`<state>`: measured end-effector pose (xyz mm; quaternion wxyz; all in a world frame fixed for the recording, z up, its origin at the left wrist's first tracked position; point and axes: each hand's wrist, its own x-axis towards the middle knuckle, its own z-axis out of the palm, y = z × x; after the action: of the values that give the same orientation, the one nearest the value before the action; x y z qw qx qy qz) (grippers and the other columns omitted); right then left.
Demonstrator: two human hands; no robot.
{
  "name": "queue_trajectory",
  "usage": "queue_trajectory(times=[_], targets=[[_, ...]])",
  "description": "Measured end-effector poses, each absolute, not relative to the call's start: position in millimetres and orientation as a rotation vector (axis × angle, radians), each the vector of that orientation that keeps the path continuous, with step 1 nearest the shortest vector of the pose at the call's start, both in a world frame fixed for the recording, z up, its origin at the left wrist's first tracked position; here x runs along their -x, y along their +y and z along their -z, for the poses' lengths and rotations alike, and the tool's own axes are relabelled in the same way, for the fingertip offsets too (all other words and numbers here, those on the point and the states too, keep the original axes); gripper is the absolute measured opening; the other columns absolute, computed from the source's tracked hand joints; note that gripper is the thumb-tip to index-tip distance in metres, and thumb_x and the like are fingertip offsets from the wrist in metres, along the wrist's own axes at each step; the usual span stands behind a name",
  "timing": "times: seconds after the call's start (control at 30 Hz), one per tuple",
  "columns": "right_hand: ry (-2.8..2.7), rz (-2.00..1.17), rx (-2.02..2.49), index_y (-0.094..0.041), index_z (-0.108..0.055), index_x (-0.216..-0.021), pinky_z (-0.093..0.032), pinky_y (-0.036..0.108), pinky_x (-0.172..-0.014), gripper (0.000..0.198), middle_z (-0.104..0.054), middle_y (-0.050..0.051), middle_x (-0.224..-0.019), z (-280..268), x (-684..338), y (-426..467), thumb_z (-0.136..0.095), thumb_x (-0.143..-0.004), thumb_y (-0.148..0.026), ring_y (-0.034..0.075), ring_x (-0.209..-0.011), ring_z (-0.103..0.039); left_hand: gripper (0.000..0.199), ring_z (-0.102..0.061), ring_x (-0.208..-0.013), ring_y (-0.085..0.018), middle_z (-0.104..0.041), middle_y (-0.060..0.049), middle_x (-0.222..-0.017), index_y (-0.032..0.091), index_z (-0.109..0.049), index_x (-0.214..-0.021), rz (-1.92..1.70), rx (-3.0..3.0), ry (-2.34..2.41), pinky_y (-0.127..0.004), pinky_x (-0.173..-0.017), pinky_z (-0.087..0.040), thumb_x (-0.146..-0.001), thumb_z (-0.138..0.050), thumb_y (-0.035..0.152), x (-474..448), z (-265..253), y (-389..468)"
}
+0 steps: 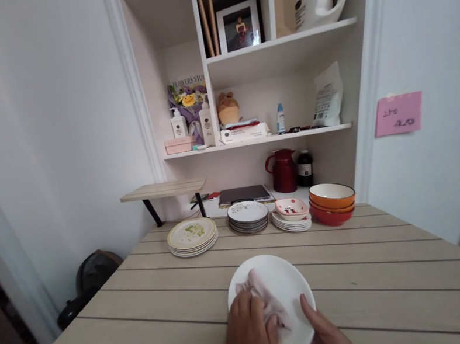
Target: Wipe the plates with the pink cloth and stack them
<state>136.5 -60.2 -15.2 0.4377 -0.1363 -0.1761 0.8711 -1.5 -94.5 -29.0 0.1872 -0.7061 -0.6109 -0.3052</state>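
wood-slatted desk (390,274) runs back toward white shelves (279,47), and at its near side the left hand (249,331) bunches its fingers over a pale cloth (269,301), pressing it onto a white plate (293,285). the right hand (328,337) pinches that plate's rim, thumb above and fingers tucked below, presumably to steady it against the push. the cloth lies directly under the left fingers; the plate spans between both hands. farther off, patterned plates (192,235), dark-edged plates (248,216), a pink bowl (292,208) on white dishes (292,224) and orange-red bowls (333,204) line the back, probably grouped by kind.
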Motion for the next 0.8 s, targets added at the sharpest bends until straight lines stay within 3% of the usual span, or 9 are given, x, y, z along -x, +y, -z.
queue_trajectory(times=[0.37,0.6,0.8], targets=[[-0.448,-2.228,0.318,-0.015,-0.06,-0.127,-0.045,0.049,-0.095,0.067,-0.071,0.017,-0.113,15,-138,-61,-0.073,-0.072,-0.05,0.031,-0.107,-0.063,0.023,-0.059,-0.116,-0.026,-0.064,-0.015,-0.121,0.019,-0.058,-0.104,0.897,1.921,-1.583,-0.04,-0.088,-0.055,-0.095,-0.041,0.031,7,42,-104],[-0.469,-2.235,0.33,-0.013,-0.061,-0.125,-0.044,0.049,-0.096,0.061,-0.071,0.017,-0.112,11,-139,-64,-0.07,-0.076,-0.049,0.031,-0.107,-0.062,0.026,-0.058,-0.118,-0.026,-0.061,-0.015,-0.126,0.018,-0.055,-0.114,0.863,1.974,-1.574,-0.039,-0.09,-0.055,-0.093,-0.045,0.03,13,42,-110],[-0.451,-2.228,0.315,-0.014,-0.058,-0.129,-0.045,0.049,-0.094,0.058,-0.072,0.016,-0.109,13,-140,-65,-0.067,-0.08,-0.045,0.031,-0.105,-0.063,0.019,-0.059,-0.117,-0.026,-0.062,-0.013,-0.124,0.021,-0.057,-0.103,0.751,2.004,-1.52,-0.038,-0.089,-0.056,-0.091,-0.05,0.032,24,55,-115]])
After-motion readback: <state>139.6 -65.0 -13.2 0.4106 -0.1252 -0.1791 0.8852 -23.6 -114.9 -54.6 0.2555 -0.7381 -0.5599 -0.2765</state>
